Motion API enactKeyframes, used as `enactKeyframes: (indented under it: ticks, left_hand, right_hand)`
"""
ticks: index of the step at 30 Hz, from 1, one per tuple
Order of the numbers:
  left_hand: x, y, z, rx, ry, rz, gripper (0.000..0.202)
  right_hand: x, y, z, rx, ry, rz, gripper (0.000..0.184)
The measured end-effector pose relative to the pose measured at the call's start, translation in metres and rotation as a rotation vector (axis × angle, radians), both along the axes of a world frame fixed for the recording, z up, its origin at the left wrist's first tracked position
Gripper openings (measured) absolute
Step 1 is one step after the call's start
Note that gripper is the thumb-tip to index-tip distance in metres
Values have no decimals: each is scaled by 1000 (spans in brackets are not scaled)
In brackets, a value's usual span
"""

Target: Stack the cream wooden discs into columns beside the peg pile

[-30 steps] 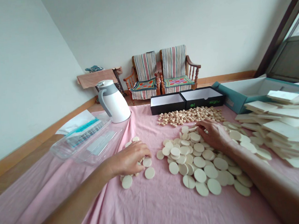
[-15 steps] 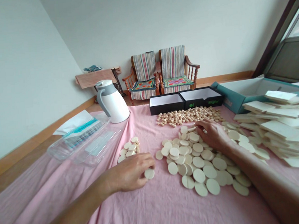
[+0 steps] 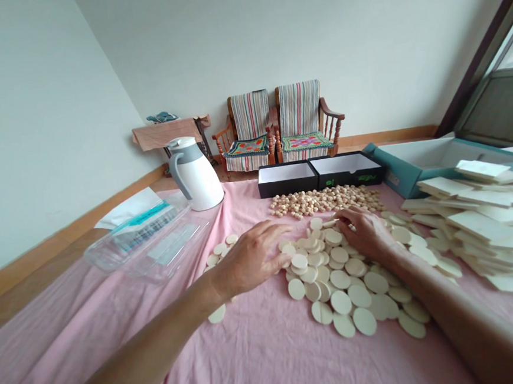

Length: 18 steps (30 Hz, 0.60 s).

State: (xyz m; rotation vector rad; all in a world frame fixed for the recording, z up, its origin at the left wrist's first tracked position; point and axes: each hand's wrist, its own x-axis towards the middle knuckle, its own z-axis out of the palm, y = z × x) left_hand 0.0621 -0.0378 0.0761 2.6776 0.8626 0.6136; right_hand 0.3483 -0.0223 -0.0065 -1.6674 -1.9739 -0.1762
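Note:
A heap of cream round discs [image 3: 343,280] lies on the pink cloth [image 3: 269,356] in the middle. My left hand [image 3: 250,257] reaches over its left edge with fingers stretched out, touching the nearest discs. A smaller group of discs [image 3: 219,251] lies just left of that hand, partly hidden by it. My right hand [image 3: 364,231] rests on the far side of the heap, fingers curled down onto the discs; what they pinch is hidden. Beyond lies a pile of small tan pellets [image 3: 323,200].
A white jug [image 3: 195,173] and a clear plastic box [image 3: 147,239] stand at the left. Two black trays [image 3: 321,174] sit at the back, a teal box [image 3: 417,155] and stacked cream slabs [image 3: 480,210] at the right. Two chairs stand by the wall.
My left hand has left the small group of discs and moved right and forward to the big heap, opening its fingers. My right hand has stayed in place.

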Motion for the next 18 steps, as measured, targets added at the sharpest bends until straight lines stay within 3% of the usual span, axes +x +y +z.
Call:
enactKeyframes:
  ticks: [4,10,13,18]
  left_hand:
    - [-49,-3,-6,-61,98,63,47]
    - [-121,-18,-34,-117,325,83,92]
    - [-130,-24,-44,-101,420,86,93]
    - [-117,-17,-49,-60,451,87,84]
  right_hand:
    - [1,1,-1,8,-8,2,23]
    - [0,1,-3,38,-22,1,23]
    - [0,1,-3,51,-31,0,23]
    - [1,1,-4,27,-35,-7,22]
